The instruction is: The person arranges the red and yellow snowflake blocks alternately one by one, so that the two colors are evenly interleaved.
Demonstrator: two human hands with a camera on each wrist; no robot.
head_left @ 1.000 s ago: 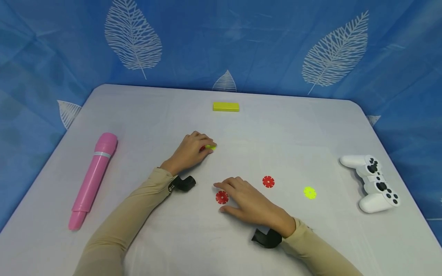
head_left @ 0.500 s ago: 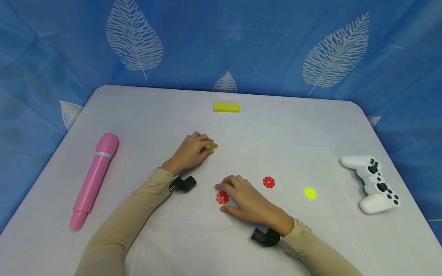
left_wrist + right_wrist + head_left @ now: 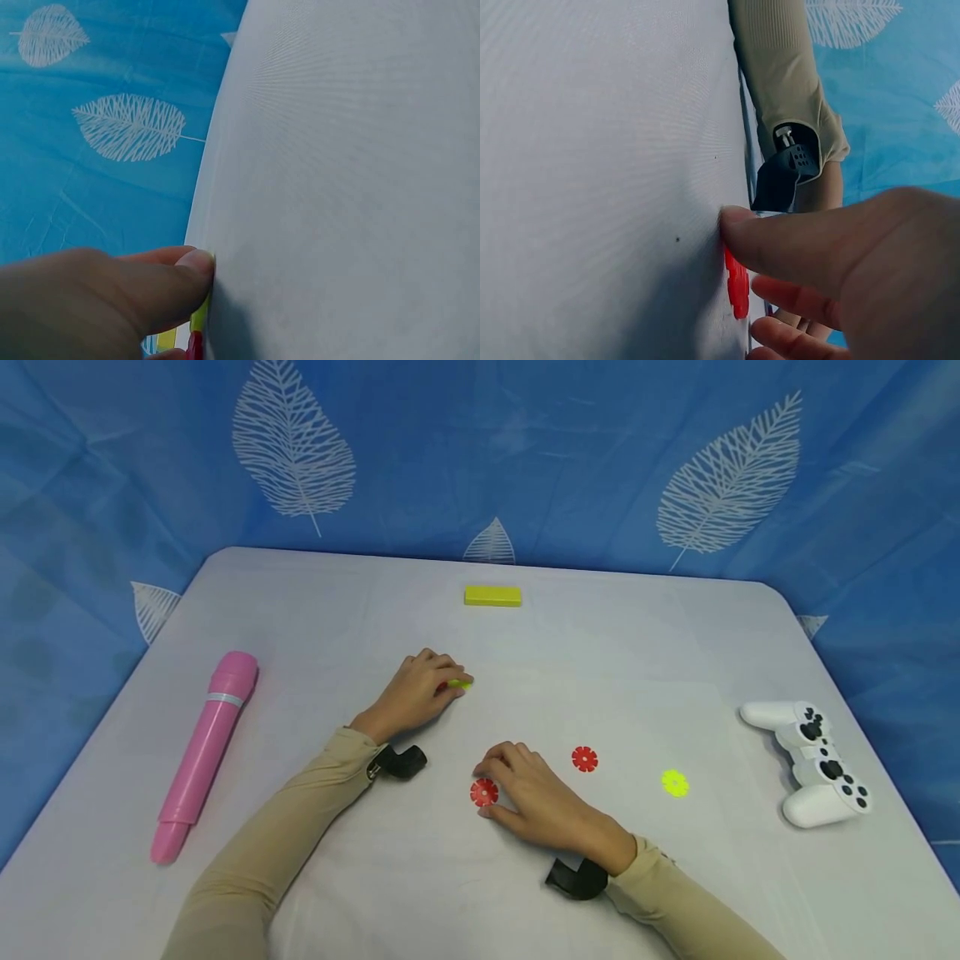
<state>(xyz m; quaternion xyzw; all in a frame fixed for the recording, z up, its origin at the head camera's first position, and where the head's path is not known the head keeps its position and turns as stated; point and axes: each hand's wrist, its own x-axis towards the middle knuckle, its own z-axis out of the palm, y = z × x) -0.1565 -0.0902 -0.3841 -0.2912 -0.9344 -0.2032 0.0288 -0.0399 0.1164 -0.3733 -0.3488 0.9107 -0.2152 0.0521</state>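
Note:
Thumb and fingers of my left hand [image 3: 415,689] pinch a yellow notched plastic disc [image 3: 459,684]. A red disc [image 3: 195,345] shows directly against it; how they are joined is hidden. My right hand [image 3: 546,797] lies low over the table, thumb and fingers curved apart around another red notched disc [image 3: 483,792]. In the right wrist view the thumb is at the edge of this red disc [image 3: 737,283], while the other fingers appear apart from it. Farther right, a red disc [image 3: 585,759] and a yellow disc [image 3: 675,783] lie flat on the white table.
A yellow rectangular block [image 3: 492,597] sits near the table's back edge. To the left lies a pink microphone-shaped stick [image 3: 206,752], and to the right a white game controller [image 3: 810,764]. Blue leaf-patterned cloth [image 3: 570,460] surrounds the white table [image 3: 360,877].
The right index finger has drawn slightly toward the thumb, narrowing the space around the red disc. My left hand keeps its place with the yellow disc.

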